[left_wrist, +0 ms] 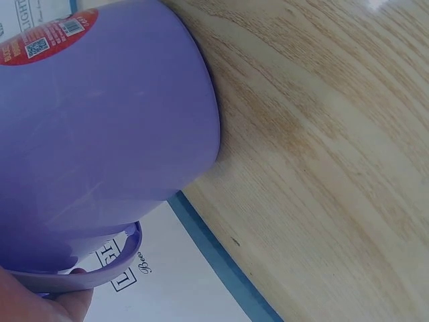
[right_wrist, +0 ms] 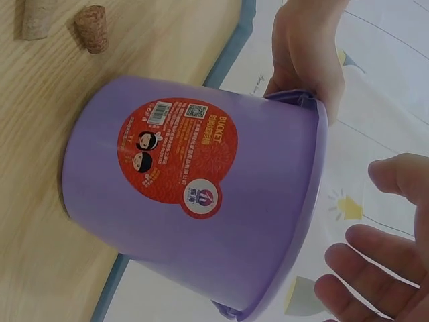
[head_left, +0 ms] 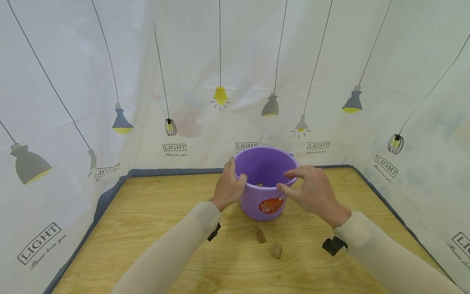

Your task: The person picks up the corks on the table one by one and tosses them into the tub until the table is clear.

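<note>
A purple bucket (head_left: 250, 203) with a red label (right_wrist: 171, 147) stands upright on the table. My left hand (head_left: 228, 185) grips its rim on the left, the thumb over the edge; the bucket's handle (left_wrist: 110, 268) lies beside that hand in the left wrist view. At the right of the rim is my right hand (head_left: 312, 188), fingers spread and apart from the bucket in the right wrist view. Two brown corks (head_left: 261, 235) lie on the table in front of the bucket. A small tan piece (head_left: 259, 185) shows inside it, mostly hidden by the rim.
The wood-grain table (head_left: 165, 208) extends on both sides of the bucket. Behind and along the sides hangs a white sheet (head_left: 198, 61) printed with lamps, with a blue border at the table's edges. Dark straps (head_left: 335, 246) sit on both wrists.
</note>
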`<state>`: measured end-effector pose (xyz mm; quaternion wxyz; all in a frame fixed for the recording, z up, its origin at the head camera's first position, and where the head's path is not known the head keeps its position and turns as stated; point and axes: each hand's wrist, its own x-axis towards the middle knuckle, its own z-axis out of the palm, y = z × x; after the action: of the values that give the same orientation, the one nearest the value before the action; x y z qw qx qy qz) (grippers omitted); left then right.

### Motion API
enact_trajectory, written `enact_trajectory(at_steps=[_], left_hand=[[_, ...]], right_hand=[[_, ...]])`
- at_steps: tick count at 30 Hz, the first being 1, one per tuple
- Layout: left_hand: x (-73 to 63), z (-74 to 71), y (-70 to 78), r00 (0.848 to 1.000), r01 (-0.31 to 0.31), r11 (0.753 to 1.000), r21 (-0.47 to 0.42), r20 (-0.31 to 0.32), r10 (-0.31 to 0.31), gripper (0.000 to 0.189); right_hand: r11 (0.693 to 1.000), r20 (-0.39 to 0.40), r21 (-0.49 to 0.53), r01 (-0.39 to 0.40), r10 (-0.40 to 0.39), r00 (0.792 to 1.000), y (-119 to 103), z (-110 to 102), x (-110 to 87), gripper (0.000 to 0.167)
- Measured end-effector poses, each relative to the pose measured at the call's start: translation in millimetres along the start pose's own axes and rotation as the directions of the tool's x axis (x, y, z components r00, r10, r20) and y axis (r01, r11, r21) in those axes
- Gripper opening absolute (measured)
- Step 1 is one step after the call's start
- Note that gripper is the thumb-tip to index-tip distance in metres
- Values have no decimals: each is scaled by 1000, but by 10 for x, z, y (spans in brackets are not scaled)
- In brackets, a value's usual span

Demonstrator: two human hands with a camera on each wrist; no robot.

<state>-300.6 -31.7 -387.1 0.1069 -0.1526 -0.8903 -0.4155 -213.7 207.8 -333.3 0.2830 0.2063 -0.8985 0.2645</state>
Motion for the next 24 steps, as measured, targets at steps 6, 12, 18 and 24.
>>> enact_trajectory(at_steps=[6,12,18,24], left_hand=[[1,-1,1,1000,-3,1000,4,1,3,80],[3,-5,5,1000,-2,1000,1,0,2,80],[6,-2,9,1000,-4,1000,7,3,4,80],[5,2,6,1000,-1,1000,16,-1,1,80]], right_hand=[[999,-23,28,25,-25,999,-20,-1,-82,24],[997,-19,43,58,-58,998,-26,2,-153,24],[997,15,60,50,-51,999,-5,16,-252,23],[998,64,58,29,-33,997,38,70,-366,22]])
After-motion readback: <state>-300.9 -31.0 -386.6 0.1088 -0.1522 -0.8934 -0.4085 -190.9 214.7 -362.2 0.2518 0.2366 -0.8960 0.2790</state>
